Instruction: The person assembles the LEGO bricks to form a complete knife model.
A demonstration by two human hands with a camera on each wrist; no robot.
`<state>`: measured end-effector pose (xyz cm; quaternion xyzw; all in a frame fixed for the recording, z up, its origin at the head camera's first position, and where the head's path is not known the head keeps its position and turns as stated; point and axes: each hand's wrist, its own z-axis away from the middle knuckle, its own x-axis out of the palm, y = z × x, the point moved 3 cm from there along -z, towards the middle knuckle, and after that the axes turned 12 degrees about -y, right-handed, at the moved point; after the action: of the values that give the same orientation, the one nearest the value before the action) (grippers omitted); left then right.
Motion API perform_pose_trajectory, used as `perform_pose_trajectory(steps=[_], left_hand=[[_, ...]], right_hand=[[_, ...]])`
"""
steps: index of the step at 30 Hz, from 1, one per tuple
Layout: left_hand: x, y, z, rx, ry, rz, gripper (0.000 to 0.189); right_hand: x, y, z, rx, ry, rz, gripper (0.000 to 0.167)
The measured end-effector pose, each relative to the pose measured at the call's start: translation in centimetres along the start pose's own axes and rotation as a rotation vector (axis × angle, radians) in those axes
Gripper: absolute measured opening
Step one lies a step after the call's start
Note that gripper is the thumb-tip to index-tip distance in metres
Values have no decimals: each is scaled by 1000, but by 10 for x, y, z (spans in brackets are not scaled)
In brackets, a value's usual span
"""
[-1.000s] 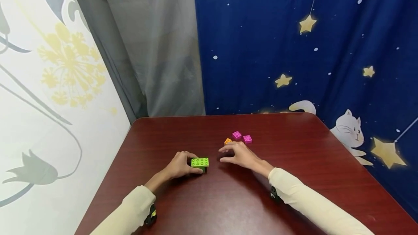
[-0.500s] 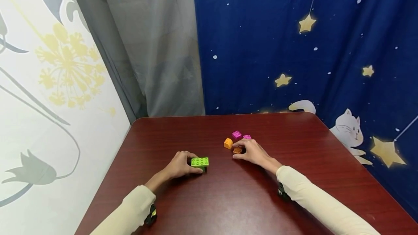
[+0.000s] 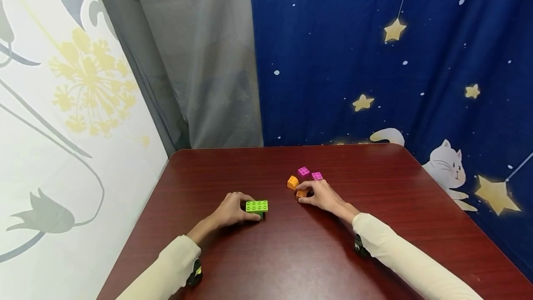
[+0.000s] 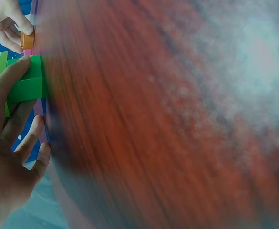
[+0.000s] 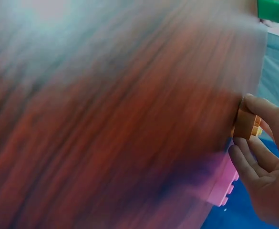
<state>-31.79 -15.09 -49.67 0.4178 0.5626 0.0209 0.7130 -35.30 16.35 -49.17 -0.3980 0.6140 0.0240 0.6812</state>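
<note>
My left hand point(image 3: 230, 209) grips a small stack on the table: a lime-green toy brick point(image 3: 256, 205) with two rows of studs on top of a darker green brick point(image 4: 28, 82). Thumb and fingers lie on opposite sides of it. To the right, my right hand point(image 3: 325, 196) pinches a small orange brick point(image 5: 244, 125) between thumb and fingers, low at the tabletop. Just beyond that brick sits a yellow-orange brick point(image 3: 293, 182) with a sloped side. Part of the held orange brick is hidden by the fingers.
Two magenta bricks point(image 3: 303, 171) lie behind the right hand, one partly covered by it. The dark red wooden table point(image 3: 216, 170) ends at a grey curtain point(image 3: 208, 82) and a blue star-patterned curtain point(image 3: 316, 59). A white patterned wall point(image 3: 83, 175) stands along the left.
My right hand has moved right, uncovering the yellow-orange brick, and has taken hold of the smaller orange brick. My left hand has stayed on the green stack.
</note>
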Motion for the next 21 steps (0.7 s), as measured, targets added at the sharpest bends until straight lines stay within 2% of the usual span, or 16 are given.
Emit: perform_pose_trajectory(steps=[10,21], left_hand=[[0,1,0,10,-9,14,43],[0,2,-2,9,5,-4,41]], right_hand=[[1,-28,-10,-134,2,26,34],[4,-63,-22,-221,21,28,35]])
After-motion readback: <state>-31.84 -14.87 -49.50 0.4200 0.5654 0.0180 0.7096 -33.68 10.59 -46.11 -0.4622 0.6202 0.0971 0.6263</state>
